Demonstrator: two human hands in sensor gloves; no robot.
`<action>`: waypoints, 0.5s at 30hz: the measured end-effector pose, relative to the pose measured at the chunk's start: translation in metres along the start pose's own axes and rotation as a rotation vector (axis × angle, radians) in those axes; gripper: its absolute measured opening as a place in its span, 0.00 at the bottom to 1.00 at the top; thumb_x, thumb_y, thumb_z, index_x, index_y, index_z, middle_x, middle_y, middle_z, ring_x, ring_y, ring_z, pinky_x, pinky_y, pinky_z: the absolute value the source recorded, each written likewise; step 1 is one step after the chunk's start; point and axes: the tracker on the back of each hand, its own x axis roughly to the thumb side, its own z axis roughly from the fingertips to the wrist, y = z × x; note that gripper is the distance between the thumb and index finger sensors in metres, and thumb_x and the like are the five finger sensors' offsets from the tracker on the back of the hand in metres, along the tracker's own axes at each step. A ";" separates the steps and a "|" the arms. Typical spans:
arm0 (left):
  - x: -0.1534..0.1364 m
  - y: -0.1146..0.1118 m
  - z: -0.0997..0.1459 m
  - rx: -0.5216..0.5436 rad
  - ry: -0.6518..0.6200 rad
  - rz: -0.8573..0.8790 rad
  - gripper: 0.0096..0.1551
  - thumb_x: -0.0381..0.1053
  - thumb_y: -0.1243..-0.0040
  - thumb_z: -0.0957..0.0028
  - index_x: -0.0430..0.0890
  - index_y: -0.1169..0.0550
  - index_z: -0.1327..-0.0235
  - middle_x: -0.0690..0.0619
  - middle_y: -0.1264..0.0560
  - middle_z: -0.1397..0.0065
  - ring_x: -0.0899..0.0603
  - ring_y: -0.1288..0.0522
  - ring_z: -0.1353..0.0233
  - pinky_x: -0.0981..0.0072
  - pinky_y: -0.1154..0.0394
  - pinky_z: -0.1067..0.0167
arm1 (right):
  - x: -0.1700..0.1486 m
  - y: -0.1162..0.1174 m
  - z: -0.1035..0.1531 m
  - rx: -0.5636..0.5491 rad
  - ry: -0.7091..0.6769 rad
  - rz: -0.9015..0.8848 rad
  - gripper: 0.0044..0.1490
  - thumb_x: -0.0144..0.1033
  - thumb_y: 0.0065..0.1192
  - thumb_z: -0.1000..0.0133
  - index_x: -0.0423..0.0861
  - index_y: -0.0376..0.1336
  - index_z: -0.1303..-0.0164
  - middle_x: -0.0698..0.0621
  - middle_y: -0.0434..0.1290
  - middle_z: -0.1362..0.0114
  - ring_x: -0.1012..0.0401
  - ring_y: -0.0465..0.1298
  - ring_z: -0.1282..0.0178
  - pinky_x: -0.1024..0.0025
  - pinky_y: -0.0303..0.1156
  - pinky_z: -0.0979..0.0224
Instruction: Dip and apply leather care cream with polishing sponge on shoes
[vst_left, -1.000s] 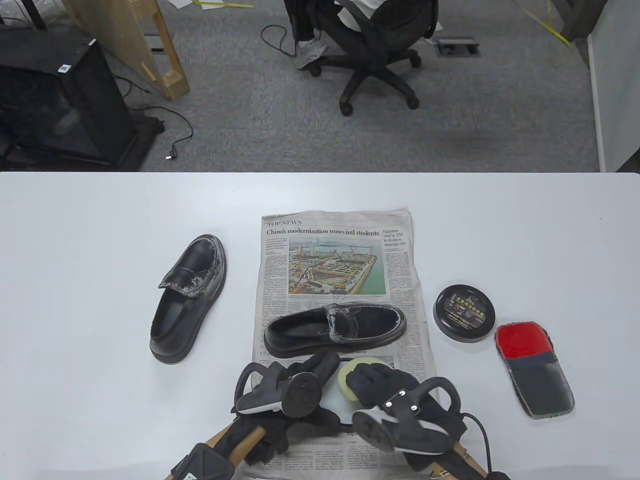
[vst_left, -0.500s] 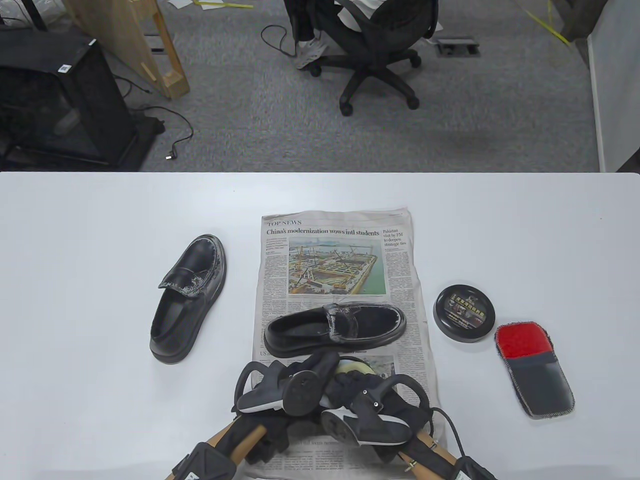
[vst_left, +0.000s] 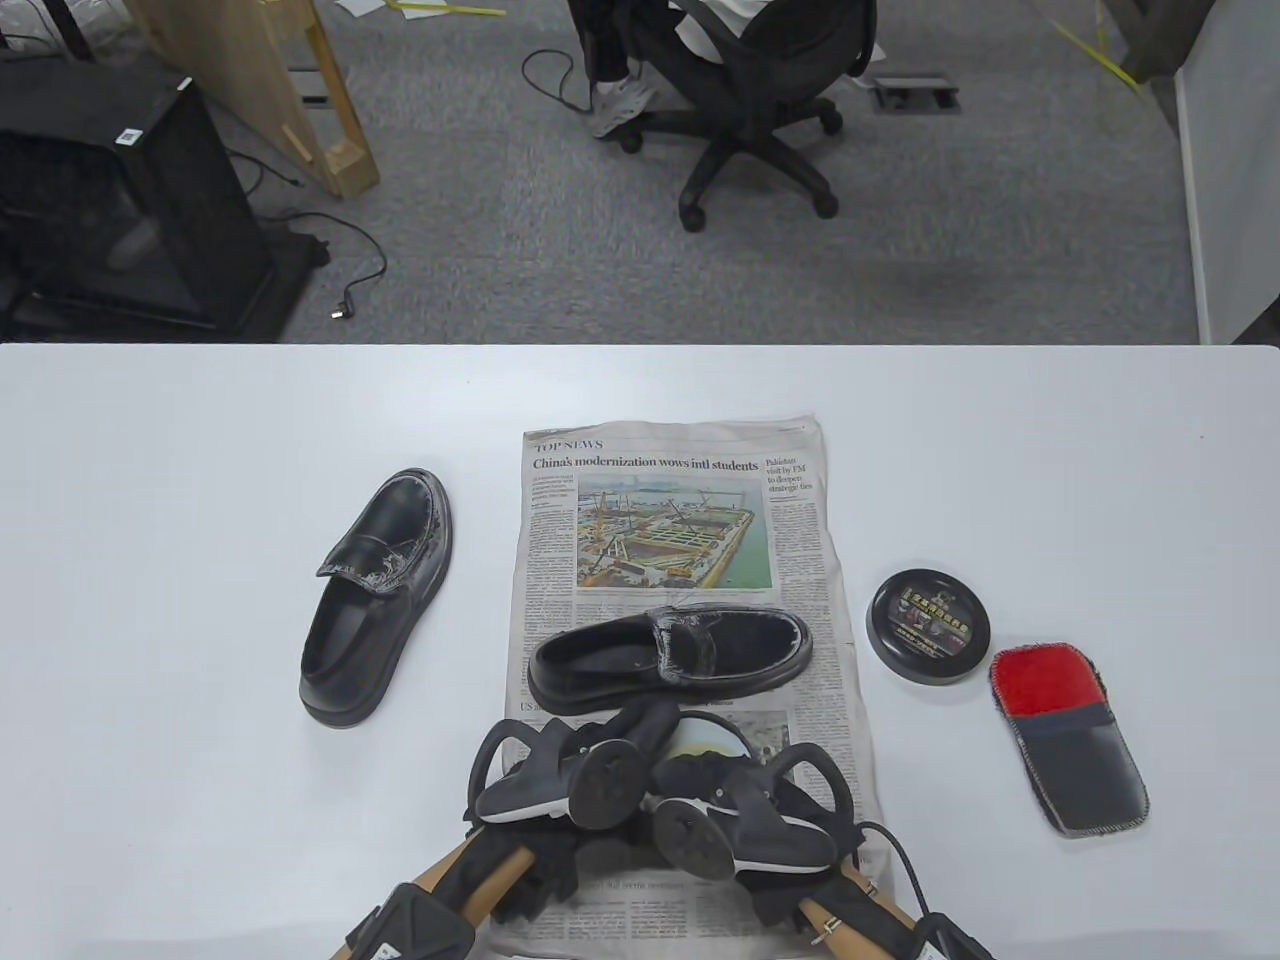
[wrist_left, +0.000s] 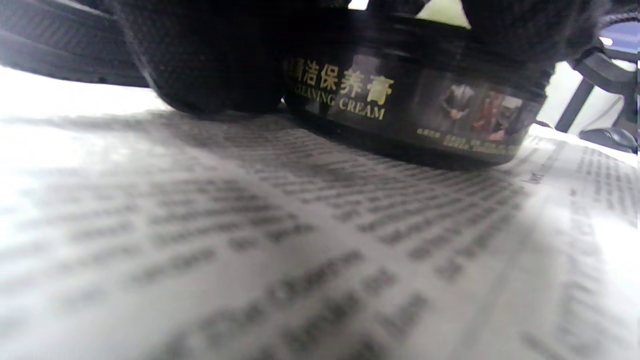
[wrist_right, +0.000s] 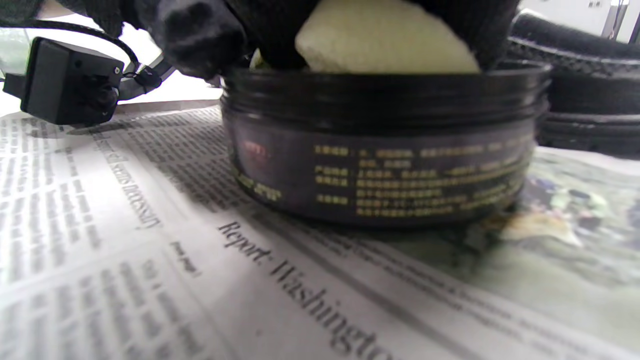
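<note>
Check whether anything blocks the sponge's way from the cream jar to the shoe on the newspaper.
Nothing visible does. The right hand holds the sponge in the open cream jar, and the shoe lies just beyond it on the newspaper, with only bare paper between.

Bright and even from overhead in the table view, sharp all the way out, with only soft short shadows under the shoes and a little sheen on the white surface (vst_left: 200, 450). Way rougher on the wrist views: blurred newspaper (wrist_left: 300, 280) print up close, blown-out white at the left edge. Dark, underexposed cream jar (wrist_right: 385, 150) wall, soft lettering, fuzzy sponge (wrist_right: 385, 40) and glove fingers (wrist_right: 200, 35) up top.
</note>
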 end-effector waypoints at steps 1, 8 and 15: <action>0.001 0.002 0.000 -0.007 -0.007 -0.013 0.67 0.75 0.44 0.57 0.39 0.48 0.12 0.34 0.40 0.12 0.36 0.29 0.23 0.47 0.25 0.34 | 0.000 -0.002 0.001 -0.010 -0.002 0.006 0.28 0.41 0.52 0.37 0.47 0.60 0.26 0.52 0.74 0.28 0.57 0.78 0.31 0.68 0.79 0.34; 0.003 0.047 0.025 0.280 -0.019 -0.080 0.59 0.74 0.46 0.52 0.42 0.42 0.12 0.38 0.37 0.12 0.35 0.31 0.21 0.43 0.27 0.32 | -0.021 -0.048 0.035 -0.286 0.144 0.114 0.31 0.40 0.49 0.35 0.43 0.55 0.23 0.50 0.71 0.25 0.56 0.77 0.29 0.69 0.79 0.32; -0.029 0.062 0.000 0.268 0.250 -0.159 0.62 0.75 0.46 0.51 0.44 0.46 0.10 0.34 0.46 0.08 0.27 0.44 0.15 0.30 0.36 0.26 | -0.095 -0.038 0.019 -0.331 0.418 0.082 0.30 0.38 0.50 0.34 0.57 0.52 0.20 0.56 0.66 0.20 0.54 0.72 0.21 0.61 0.72 0.23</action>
